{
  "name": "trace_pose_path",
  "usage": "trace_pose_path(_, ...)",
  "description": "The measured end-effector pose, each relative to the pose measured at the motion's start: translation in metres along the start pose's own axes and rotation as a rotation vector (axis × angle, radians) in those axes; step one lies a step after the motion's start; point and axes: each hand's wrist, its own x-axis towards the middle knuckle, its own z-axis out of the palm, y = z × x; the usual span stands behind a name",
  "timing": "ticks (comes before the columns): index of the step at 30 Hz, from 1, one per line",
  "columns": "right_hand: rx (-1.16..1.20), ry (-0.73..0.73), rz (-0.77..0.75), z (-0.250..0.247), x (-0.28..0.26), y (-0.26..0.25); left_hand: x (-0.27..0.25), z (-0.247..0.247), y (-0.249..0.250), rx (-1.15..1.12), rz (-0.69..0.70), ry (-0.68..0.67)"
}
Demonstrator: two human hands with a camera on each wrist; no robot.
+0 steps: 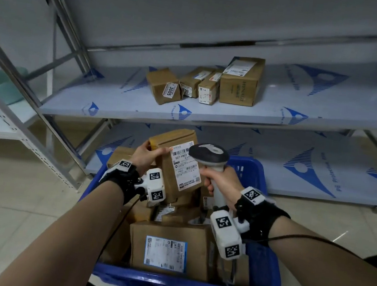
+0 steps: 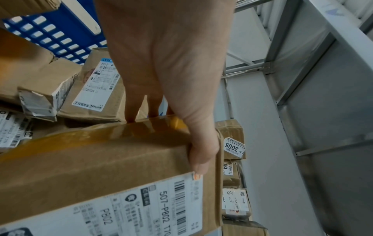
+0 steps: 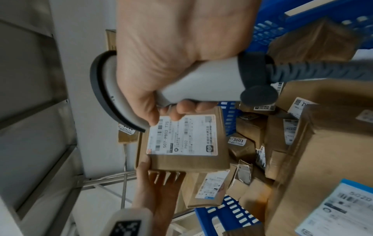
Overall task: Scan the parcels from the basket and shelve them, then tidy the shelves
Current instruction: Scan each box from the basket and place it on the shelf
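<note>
Head view: left hand grips parcel; scanner just right.

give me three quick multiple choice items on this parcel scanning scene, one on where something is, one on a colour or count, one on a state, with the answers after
1. Where is the parcel labelled 3005?
A. in the basket
B. on the middle shelf
C. on the floor

2. What colour is the basket?
A. blue
B. green
C. red

3. What is the right hand doing?
A. hanging open
B. gripping the scanner
C. pressing on a shelf

Answers:
1 B, it is the leftmost of four boxes in a row on the middle shelf.
2 A, its slotted plastic walls are blue.
3 B, its fingers wrap the handle of the scanner, aimed at the parcel labelled 507-P802 that the left hand holds.
</note>
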Motion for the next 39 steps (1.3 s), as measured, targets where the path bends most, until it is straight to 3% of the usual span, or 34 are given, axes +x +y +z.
trace_pose_path(39, -0.063, -0.09, -0.008, -0.011, -0.019, -0.006, 0.016, 0.006, 0.0, 0.032, 0.0, 0.011)
